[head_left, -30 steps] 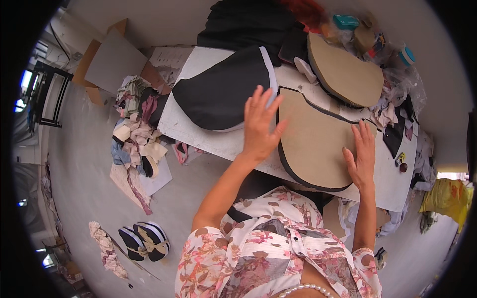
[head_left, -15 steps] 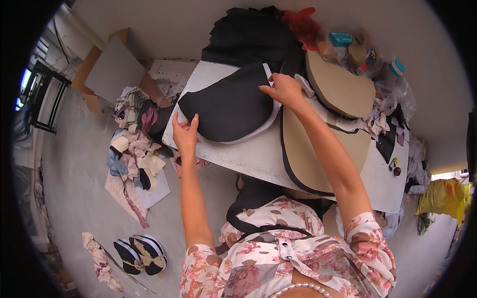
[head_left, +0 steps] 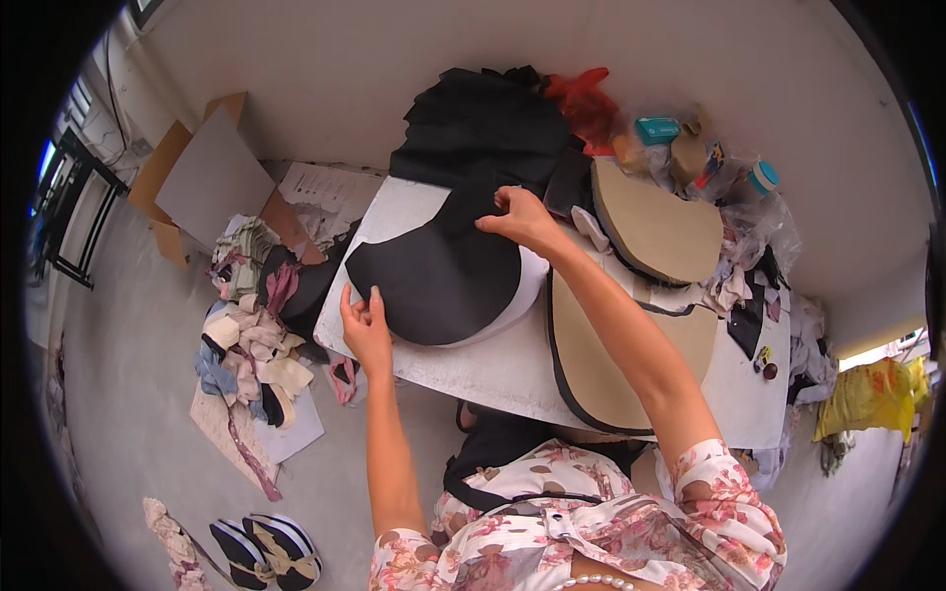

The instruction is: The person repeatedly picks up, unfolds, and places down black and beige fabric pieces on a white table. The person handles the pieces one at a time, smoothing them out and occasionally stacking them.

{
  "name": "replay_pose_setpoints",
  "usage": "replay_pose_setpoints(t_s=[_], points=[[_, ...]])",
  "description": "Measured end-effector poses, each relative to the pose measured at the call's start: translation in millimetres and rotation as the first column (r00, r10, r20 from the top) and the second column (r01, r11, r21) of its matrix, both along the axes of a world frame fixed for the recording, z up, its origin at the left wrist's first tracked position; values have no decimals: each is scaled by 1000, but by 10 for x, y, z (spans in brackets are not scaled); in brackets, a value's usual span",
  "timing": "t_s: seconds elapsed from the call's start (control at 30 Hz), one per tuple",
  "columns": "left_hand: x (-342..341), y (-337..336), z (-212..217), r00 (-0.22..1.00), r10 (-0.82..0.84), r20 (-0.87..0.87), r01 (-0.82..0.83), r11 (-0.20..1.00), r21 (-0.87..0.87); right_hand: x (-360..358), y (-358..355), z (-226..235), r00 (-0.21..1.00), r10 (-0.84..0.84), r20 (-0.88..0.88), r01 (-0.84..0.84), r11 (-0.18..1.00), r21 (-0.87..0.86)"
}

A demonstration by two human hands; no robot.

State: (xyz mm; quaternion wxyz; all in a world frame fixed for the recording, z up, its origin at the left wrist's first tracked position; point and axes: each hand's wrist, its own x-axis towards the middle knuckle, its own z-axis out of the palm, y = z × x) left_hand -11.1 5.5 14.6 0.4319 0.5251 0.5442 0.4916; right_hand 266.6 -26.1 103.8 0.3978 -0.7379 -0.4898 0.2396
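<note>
On the white tabletop lies a rounded black sheet (head_left: 434,281), its curved lower edge towards me. A white layer (head_left: 530,291) of similar curved outline shows from under its right and lower edge. My right hand (head_left: 530,222) is closed in a pinch on the sheet's upper right part, which is drawn up away from the white layer. At the sheet's lower left edge is my left hand (head_left: 367,333), thumb and fingers apart, beside or lightly touching it. To the right lie beige panels with dark edges, one farther back (head_left: 655,222) and one nearer (head_left: 621,364), partly behind my right forearm.
A black sheet stack (head_left: 478,128) and a red plastic bag (head_left: 581,103) lie at the back. Fabric scraps (head_left: 256,340) pile up left of the table (head_left: 463,384). An open carton (head_left: 212,177) stands far left; sandals (head_left: 261,552) are on the floor.
The view has shifted, so the table sits lower in the picture. My right hand has pulled the sheet's upper right part back, baring more white layer. My left hand stays at the lower left edge.
</note>
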Motion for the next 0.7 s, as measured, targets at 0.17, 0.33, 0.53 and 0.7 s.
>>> replay_pose_setpoints(t_s=[0.17, 0.33, 0.53, 0.7], points=[[8, -53, -23, 997, 65, 46, -69, 993, 95, -10, 311, 551, 919, 225, -324, -133, 949, 285], [8, -96, -61, 994, 62, 91, -73, 990, 121, 613, 396, 1215, 824, 263, -502, 17, 874, 486], [66, -142, -17, 995, 52, 82, -61, 992, 107, 1991, 371, 624, 859, -149, -490, 365, 850, 381], [8, -144, -76, 996, 57, 65, -64, 992, 105, 1970, 77, 203, 879, -331, 344, 243, 930, 274]])
